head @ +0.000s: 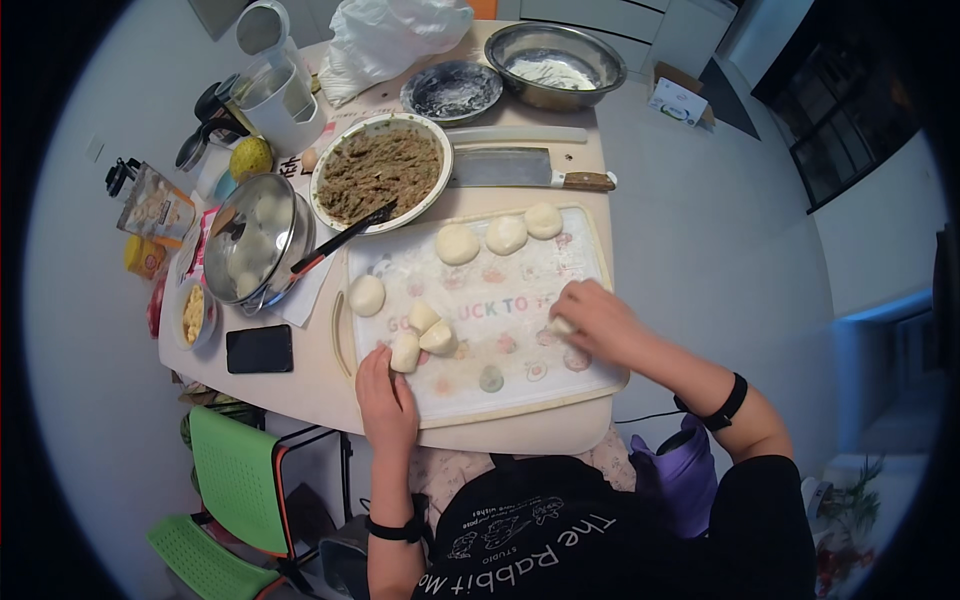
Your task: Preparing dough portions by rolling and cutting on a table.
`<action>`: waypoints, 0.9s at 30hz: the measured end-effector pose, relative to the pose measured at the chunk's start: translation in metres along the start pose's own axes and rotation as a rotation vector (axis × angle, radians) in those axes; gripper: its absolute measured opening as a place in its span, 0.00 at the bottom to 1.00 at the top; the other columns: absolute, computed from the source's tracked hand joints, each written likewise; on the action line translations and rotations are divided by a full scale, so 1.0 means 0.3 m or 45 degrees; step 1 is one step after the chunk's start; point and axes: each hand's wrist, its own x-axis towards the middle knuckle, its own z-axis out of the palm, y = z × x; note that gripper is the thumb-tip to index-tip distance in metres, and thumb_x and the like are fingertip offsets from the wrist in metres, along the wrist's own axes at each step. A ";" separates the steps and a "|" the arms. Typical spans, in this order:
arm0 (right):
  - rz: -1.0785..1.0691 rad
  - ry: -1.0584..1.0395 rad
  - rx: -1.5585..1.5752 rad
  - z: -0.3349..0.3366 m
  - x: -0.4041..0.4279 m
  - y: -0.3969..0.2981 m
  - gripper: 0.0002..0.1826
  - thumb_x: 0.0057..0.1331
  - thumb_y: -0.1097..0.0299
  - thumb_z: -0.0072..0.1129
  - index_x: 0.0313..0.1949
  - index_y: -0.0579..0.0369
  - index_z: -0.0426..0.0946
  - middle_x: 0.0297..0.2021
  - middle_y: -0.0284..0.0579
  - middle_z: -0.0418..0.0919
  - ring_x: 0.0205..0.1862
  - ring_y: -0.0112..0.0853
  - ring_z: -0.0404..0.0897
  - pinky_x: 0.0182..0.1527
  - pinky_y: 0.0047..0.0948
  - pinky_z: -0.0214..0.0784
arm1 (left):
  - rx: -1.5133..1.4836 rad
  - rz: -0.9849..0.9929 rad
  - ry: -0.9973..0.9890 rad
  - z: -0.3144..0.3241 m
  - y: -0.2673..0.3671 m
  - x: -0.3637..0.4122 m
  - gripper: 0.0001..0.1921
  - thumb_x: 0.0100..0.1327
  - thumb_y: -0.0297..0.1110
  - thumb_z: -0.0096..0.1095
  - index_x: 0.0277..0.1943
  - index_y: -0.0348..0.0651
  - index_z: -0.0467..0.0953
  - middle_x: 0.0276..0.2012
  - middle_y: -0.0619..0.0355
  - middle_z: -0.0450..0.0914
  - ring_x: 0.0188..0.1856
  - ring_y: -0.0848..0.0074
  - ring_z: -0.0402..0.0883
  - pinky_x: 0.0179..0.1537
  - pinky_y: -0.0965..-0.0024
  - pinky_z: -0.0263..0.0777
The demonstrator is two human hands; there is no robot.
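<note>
A white cutting board [480, 390] with printed pictures and lettering lies before me. My left hand [386, 401] rests at its left edge, fingertips beside a cut dough piece [406, 352] and thumb held apart. Two more cut pieces [438, 337] touch each other just past it. Over the board's right side my right hand [598, 319], slightly blurred, is closed on a small dough piece [562, 326], mostly hidden by the fingers. A round dough ball [367, 295] sits at the left, and three flattened dough rounds [506, 235] line the far edge.
Beyond the board stand a bowl of minced filling [382, 169] with a black-handled utensil [345, 238], a cleaver [510, 166], and metal bowls [555, 67]. Left are a glass-lidded pot [251, 240], a phone [259, 349] and a small bowl [193, 315]. A green chair [236, 480] stands by the table.
</note>
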 end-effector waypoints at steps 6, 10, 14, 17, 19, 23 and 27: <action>0.183 0.253 -0.167 0.011 0.068 0.053 0.13 0.54 0.75 0.62 0.40 0.57 0.73 0.44 0.47 0.70 0.48 0.43 0.68 0.50 0.37 0.66 | 0.027 0.023 0.029 0.004 0.009 0.001 0.20 0.57 0.19 0.51 0.55 0.33 0.69 0.55 0.44 0.72 0.57 0.53 0.69 0.59 0.57 0.62; -0.095 0.058 -0.046 0.058 0.035 -0.036 0.15 0.54 0.74 0.63 0.42 0.57 0.74 0.45 0.47 0.71 0.48 0.43 0.69 0.52 0.37 0.65 | 0.010 0.024 0.042 0.006 -0.002 -0.002 0.20 0.57 0.19 0.52 0.54 0.33 0.69 0.54 0.44 0.72 0.57 0.53 0.70 0.59 0.57 0.62; -0.147 -0.002 0.064 0.017 0.010 -0.028 0.18 0.53 0.72 0.65 0.44 0.58 0.74 0.45 0.45 0.72 0.49 0.43 0.69 0.54 0.36 0.64 | 0.019 0.006 0.053 0.012 0.004 -0.006 0.20 0.57 0.19 0.52 0.54 0.33 0.69 0.54 0.44 0.73 0.57 0.53 0.70 0.59 0.57 0.62; -0.051 -0.001 0.106 -0.013 0.007 -0.034 0.19 0.53 0.72 0.65 0.46 0.58 0.73 0.45 0.44 0.72 0.50 0.42 0.69 0.53 0.36 0.64 | 0.037 0.029 0.058 0.008 -0.005 -0.007 0.19 0.58 0.19 0.52 0.54 0.33 0.69 0.54 0.45 0.73 0.56 0.53 0.70 0.59 0.57 0.62; -0.007 0.001 0.096 -0.011 0.002 -0.029 0.20 0.53 0.73 0.65 0.46 0.59 0.73 0.45 0.44 0.72 0.50 0.42 0.69 0.53 0.36 0.64 | 0.041 0.047 0.057 0.011 -0.007 -0.004 0.19 0.58 0.19 0.52 0.54 0.33 0.69 0.54 0.45 0.73 0.56 0.53 0.70 0.59 0.57 0.62; 0.037 -0.001 0.071 -0.004 -0.004 -0.042 0.21 0.52 0.70 0.66 0.46 0.58 0.72 0.45 0.45 0.70 0.49 0.43 0.69 0.52 0.35 0.65 | 0.037 0.028 0.050 0.013 -0.010 -0.008 0.19 0.58 0.19 0.52 0.54 0.33 0.69 0.54 0.45 0.73 0.56 0.53 0.70 0.59 0.57 0.62; 0.277 0.007 -0.102 0.010 0.007 -0.079 0.21 0.52 0.67 0.67 0.44 0.58 0.72 0.44 0.47 0.69 0.47 0.44 0.69 0.51 0.35 0.66 | 0.035 0.036 0.072 0.015 -0.009 -0.010 0.19 0.58 0.19 0.52 0.54 0.33 0.69 0.53 0.45 0.73 0.56 0.53 0.70 0.59 0.57 0.62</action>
